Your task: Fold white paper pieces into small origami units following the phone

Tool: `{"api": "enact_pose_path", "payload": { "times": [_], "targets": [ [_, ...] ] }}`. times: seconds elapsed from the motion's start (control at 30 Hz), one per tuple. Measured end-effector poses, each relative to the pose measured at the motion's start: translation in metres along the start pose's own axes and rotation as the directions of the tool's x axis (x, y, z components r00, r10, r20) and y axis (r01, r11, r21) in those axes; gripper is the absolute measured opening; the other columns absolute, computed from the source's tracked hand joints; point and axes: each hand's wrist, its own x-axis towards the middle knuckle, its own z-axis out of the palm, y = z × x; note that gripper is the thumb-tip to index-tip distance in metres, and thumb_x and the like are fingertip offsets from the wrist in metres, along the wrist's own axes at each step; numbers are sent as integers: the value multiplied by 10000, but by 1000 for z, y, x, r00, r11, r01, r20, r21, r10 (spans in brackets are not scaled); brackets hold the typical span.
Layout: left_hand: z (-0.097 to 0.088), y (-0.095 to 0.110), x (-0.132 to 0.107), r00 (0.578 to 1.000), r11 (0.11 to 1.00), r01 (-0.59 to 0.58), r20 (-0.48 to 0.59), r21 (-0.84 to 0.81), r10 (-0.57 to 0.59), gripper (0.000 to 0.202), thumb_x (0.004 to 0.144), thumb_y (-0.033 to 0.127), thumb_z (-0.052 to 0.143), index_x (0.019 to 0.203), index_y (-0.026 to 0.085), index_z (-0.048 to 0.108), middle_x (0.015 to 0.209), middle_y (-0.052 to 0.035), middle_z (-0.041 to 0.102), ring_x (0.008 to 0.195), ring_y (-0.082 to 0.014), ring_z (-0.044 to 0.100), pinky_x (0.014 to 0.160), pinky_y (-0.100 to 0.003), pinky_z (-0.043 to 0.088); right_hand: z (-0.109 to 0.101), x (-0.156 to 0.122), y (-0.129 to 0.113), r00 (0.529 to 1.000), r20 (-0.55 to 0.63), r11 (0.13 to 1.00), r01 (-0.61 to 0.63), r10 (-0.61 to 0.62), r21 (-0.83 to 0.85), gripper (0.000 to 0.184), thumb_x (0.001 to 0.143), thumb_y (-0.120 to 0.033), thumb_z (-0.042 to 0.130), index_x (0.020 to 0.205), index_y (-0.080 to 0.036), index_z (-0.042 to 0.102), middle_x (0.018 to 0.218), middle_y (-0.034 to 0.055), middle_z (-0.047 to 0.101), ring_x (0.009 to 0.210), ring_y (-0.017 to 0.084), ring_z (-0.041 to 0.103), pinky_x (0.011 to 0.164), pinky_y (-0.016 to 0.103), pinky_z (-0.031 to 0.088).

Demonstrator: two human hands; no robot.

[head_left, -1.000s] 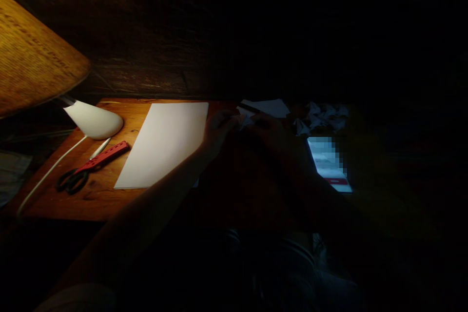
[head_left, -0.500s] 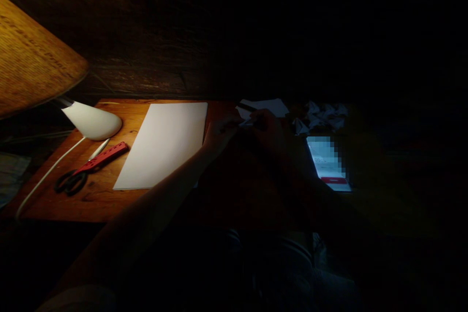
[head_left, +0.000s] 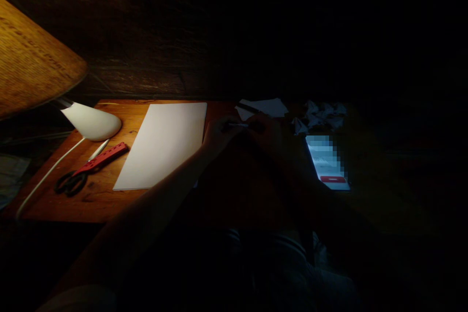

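Paper (head_left: 239, 125) pinched between fingers of left hand (head_left: 217, 132) and right hand (head_left: 268, 132), over dim middle of table (head_left: 109, 204), just in front of sheet (head_left: 272, 107). Exact finger placing lost in dark. Folding or creasing apparently in hand; for next move, steady pinch from both sides seemingly called for, edges kept aligned. Folded pieces (head_left: 323, 118) grouped beyond phone (head_left: 329, 158).

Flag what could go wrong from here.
The left hand and right hand are in shadow, so a slip of the small white piece between them might go unnoticed. The left forearm overlaps the large white paper in view and could drag it. The right forearm passes close to the phone and might nudge it.
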Motion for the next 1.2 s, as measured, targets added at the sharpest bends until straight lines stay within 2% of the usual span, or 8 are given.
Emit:
{"api": "enact_pose_path", "payload": {
  "times": [0.1, 0.23, 0.4, 0.57, 0.7, 0.9, 1.07, 1.2],
  "targets": [
    [0, 3, 0, 995, 995, -96, 6, 27, 95, 88, 779, 246, 788, 839, 207, 736, 930, -31, 735, 924, -188, 693, 845, -309, 553, -3, 0, -1, 997, -11, 993, 81, -82, -87, 82, 785, -166, 700, 807, -245, 702, 910, 47, 716, 911, 237, 655, 823, 367, 505],
    [-3, 13, -1, 972, 954, -236, 40, 186, 233, 60, 791, 202, 791, 821, 217, 741, 944, -43, 732, 949, -203, 684, 904, -343, 547, -4, -1, -3, 989, 39, 970, 145, -140, -196, 71, 794, -189, 695, 840, -239, 718, 938, 64, 729, 902, 249, 652, 822, 378, 484],
    [-8, 20, -1, 960, 924, -281, 86, 260, 267, 51, 813, 230, 815, 830, 224, 767, 917, -42, 748, 909, -208, 693, 874, -337, 544, -4, -4, -6, 989, 60, 942, 147, -135, -302, 68, 810, -253, 726, 874, -232, 730, 926, 72, 725, 883, 252, 637, 794, 368, 452],
    [-12, 16, 1, 931, 893, -364, 102, 265, 350, 47, 823, 244, 829, 850, 236, 792, 903, -33, 767, 913, -209, 704, 904, -356, 531, -3, -6, -8, 984, 51, 926, 178, -171, -333, 74, 839, -278, 735, 881, -217, 732, 930, 77, 724, 867, 240, 641, 762, 353, 441],
    [-14, 14, 2, 913, 870, -407, 132, 278, 385, 102, 862, 321, 807, 839, 227, 774, 896, -34, 765, 920, -210, 704, 904, -378, 550, -4, -5, -7, 976, 65, 910, 215, -206, -353, 93, 850, -289, 735, 904, -214, 731, 953, 75, 736, 855, 228, 643, 743, 340, 447],
    [-16, 13, 2, 900, 867, -436, 116, 239, 421, 148, 887, 356, 794, 836, 223, 754, 913, -39, 755, 912, -203, 700, 879, -387, 569, -5, -5, -6, 958, 51, 921, 285, -281, -264, 65, 864, -269, 718, 882, -208, 730, 901, 56, 734, 809, 207, 651, 715, 325, 465],
    [-17, 18, 1, 924, 908, -379, 130, 179, 360, 153, 878, 337, 787, 812, 208, 737, 849, -26, 733, 857, -185, 694, 809, -342, 567, -2, -5, -4, 970, 50, 963, 241, -236, -118, 28, 843, -239, 738, 835, -212, 740, 872, 39, 754, 777, 194, 667, 718, 321, 503],
    [-14, 18, 1, 929, 922, -352, 179, 160, 324, 170, 872, 324, 769, 772, 199, 711, 798, -20, 715, 789, -171, 681, 747, -315, 556, -2, -4, -3, 984, 59, 980, 176, -171, -93, 51, 805, -191, 765, 766, -221, 751, 839, 32, 773, 789, 211, 697, 739, 339, 524]
  ]
}}
